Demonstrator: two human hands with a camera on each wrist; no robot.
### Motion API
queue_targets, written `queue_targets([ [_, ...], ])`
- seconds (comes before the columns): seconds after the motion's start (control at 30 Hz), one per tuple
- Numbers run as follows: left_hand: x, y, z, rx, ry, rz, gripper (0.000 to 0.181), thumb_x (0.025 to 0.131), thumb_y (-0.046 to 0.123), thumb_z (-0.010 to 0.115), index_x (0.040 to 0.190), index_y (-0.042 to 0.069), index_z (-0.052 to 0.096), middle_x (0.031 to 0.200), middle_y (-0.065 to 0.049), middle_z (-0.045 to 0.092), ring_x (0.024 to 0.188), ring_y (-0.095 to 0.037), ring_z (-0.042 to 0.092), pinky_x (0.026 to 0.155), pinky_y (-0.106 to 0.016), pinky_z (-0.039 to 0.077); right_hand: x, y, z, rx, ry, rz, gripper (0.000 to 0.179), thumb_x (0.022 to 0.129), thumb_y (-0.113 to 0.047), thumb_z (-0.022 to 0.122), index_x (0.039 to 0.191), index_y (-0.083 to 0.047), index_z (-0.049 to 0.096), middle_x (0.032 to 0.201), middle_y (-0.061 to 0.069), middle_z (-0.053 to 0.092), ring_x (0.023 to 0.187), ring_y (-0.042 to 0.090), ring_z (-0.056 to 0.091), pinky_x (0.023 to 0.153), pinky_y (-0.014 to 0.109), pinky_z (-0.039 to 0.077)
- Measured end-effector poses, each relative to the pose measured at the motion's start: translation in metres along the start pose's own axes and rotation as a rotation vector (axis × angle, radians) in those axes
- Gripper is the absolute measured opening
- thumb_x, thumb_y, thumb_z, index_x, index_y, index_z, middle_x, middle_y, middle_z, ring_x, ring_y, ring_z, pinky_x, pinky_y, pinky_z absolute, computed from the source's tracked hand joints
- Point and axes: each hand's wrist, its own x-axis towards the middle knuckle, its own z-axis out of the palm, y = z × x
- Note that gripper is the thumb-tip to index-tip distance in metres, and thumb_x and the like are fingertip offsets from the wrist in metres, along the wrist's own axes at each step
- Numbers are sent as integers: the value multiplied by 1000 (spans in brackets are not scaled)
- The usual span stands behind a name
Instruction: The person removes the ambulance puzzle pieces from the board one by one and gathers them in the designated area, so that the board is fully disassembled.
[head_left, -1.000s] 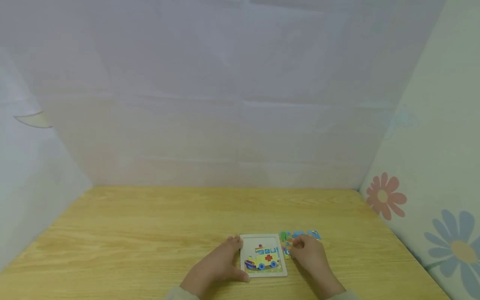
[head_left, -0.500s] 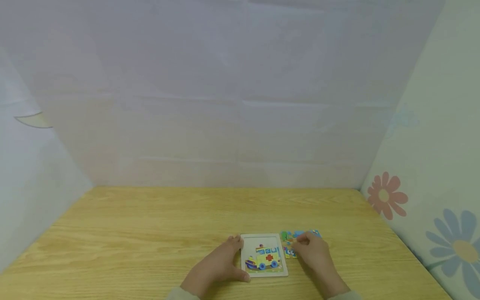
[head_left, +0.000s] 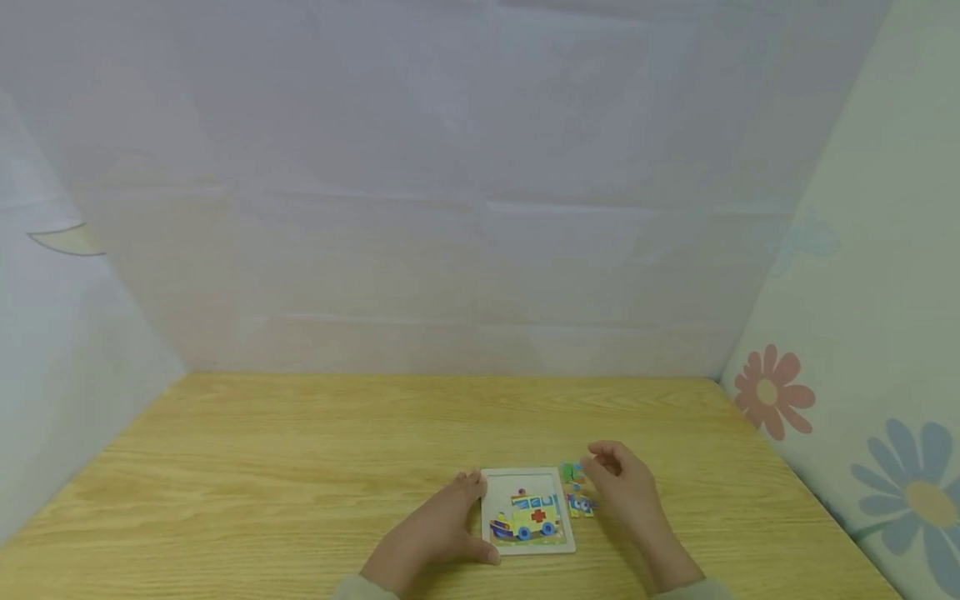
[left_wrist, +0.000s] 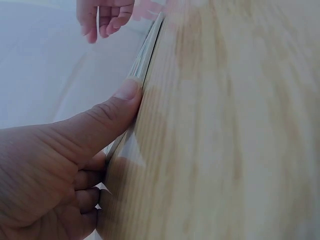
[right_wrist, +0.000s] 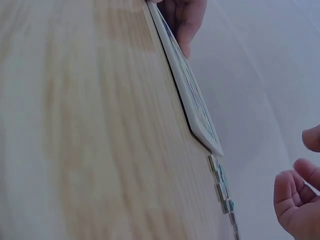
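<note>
A white-rimmed puzzle frame (head_left: 525, 550) lies flat on the table, with part of an ambulance picture (head_left: 534, 517) assembled inside it. My left hand (head_left: 442, 521) holds the frame's left side, thumb at the near corner and fingers along the far left edge; the left wrist view shows the thumb (left_wrist: 107, 115) pressed to the rim. My right hand (head_left: 626, 492) hovers over the loose puzzle pieces to the frame's right. Its thumb and index finger are spread apart and nothing shows between them in the right wrist view, where the fingers (right_wrist: 287, 192) are loosely bent.
Loose pieces lie beside the frame: a green one (head_left: 572, 473) and a blue one with eyes (head_left: 581, 505); others are hidden by the right hand. The wooden table (head_left: 300, 458) is bordered by a pale back wall (head_left: 450, 250) and flower-printed right wall (head_left: 862, 333).
My right hand has risen and moved slightly away from the loose pieces, its thumb and index finger parting. The piece with eyes shows more fully. My left hand stays on the frame.
</note>
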Motion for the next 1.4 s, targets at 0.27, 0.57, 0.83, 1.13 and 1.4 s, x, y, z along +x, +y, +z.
queue_targets([
  [0.27,0,-1,0,1,-2,0,97,61,43,81,136,-3,41,147,-21,30,136,-41,24,110,-55,23,-1,-4,9,73,-89,-127,33,87,-16,63,117,-4,58,102,4,60,94,14,53,79,17,47],
  [0.57,2,-2,1,2,-2,1,97,61,46,80,136,-2,41,147,-22,31,136,-41,25,110,-55,24,-4,-5,21,53,-237,-225,42,83,-23,69,119,-5,58,107,11,61,97,18,54,80,17,48],
  [0.83,1,-2,1,5,5,15,96,62,45,80,136,-2,41,146,-23,31,135,-42,26,108,-56,25,-5,-2,32,9,-382,-305,47,83,-24,70,122,-2,55,109,12,58,99,25,53,77,20,50],
  [1.13,1,-3,2,-1,6,17,97,61,45,80,135,-3,42,146,-23,32,135,-42,26,108,-56,25,-8,-3,38,-117,-421,-330,44,81,-24,70,119,-6,58,108,6,60,97,20,53,78,30,51],
  [1.4,-1,-3,-2,-23,7,30,96,61,42,80,136,-4,41,146,-24,31,134,-43,26,108,-57,24,-5,1,45,-193,-401,-358,43,79,-26,72,116,-4,62,108,3,61,99,20,55,87,40,50],
])
